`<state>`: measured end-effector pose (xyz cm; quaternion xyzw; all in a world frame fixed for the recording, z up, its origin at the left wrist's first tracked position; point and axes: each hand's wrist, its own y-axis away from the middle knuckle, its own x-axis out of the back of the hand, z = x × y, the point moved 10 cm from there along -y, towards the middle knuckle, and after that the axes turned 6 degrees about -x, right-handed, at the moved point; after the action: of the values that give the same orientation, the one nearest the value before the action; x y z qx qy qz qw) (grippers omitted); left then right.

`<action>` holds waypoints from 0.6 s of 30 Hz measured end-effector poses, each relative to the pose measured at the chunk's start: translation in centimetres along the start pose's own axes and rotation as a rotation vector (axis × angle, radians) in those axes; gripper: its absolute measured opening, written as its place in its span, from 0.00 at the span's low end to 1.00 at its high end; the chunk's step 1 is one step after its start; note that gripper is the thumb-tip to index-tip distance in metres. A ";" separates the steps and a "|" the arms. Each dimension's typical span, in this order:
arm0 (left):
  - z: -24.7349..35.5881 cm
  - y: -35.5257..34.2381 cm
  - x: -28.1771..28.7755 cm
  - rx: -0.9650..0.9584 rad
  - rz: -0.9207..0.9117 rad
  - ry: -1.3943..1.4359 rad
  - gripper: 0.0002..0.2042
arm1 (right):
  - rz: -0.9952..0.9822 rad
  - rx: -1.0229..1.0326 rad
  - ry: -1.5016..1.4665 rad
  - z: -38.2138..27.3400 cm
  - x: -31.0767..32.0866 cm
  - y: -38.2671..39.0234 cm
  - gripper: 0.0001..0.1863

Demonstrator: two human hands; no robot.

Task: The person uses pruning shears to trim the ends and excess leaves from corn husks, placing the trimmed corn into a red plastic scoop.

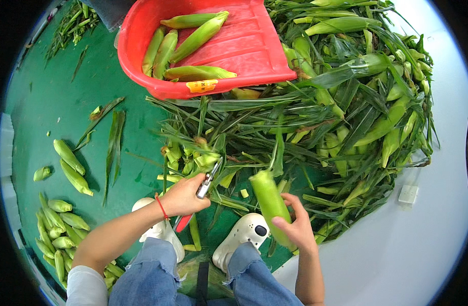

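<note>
My left hand (185, 196), with a red cord at its wrist, is closed round a pair of pruning shears (204, 187). Their metal head points up and away, and a red handle shows below the fist. In front of the blades is a blurred, pale green cut piece of corn (207, 160). My right hand (296, 222) grips a green corn ear (270, 204) in its husk, held upright with its flat end up. A leaf blurs just above that end. The ear is apart from the shears.
A red plastic scoop (167, 92) holding several husked ears stands at the far side. A big heap of corn ears and leaves (346, 102) fills the right. A pile of trimmed ears (60, 229) lies at left, with loose ears (73, 166) beyond. My white clogs (239, 237) are below.
</note>
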<state>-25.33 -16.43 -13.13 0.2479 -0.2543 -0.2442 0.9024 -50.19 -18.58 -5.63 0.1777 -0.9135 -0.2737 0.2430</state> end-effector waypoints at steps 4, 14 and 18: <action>3.4 1.3 -5.7 -0.177 -0.272 0.628 0.36 | -0.301 -0.236 -0.970 3.0 -5.1 -0.1 0.41; 5.9 -3.3 2.3 -0.249 0.345 0.583 0.24 | -0.242 -0.364 -0.756 5.8 -7.6 -0.4 0.40; 9.7 -0.3 4.1 -0.401 0.347 0.803 0.23 | -0.068 0.033 -0.450 0.4 -5.1 -0.8 0.37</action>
<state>-27.98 -22.14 -4.67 0.0976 0.1288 -0.0192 0.9867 -46.10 -16.70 -8.16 0.1470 -0.9425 -0.2994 0.0209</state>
